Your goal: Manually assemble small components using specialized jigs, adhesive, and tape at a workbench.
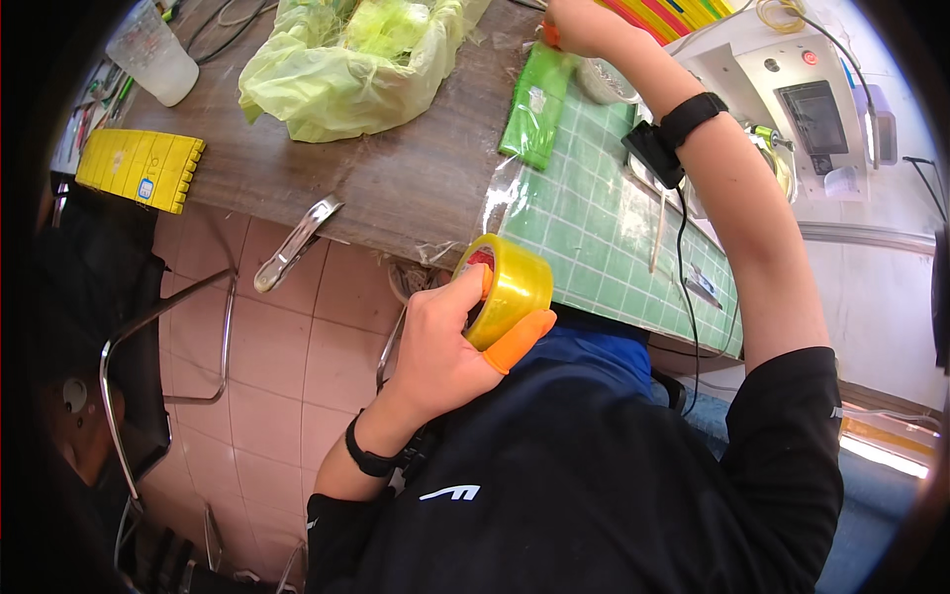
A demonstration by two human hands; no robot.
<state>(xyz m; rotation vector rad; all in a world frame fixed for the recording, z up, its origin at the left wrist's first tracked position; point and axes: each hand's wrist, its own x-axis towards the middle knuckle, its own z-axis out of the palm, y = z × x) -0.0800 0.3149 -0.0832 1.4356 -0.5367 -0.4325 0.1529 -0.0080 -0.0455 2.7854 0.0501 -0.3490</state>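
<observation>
My left hand, with orange finger cots on its digits, is closed around a roll of yellowish clear packing tape at the table's near edge. A glossy clear strip seems to run from the roll toward a flat green bundle in shiny clear film. That bundle lies lengthwise where the brown tabletop meets the green mat. At its far end my right hand has curled fingers, an orange-covered one touching the bundle. The picture's upper edge cuts off part of this hand.
A yellow-green plastic bag sits on the brown table, near a cloudy plastic cup and a yellow slatted piece. A metal clamp grips the near edge. On the green gridded mat lies a utility knife. A machine with a screen stands right.
</observation>
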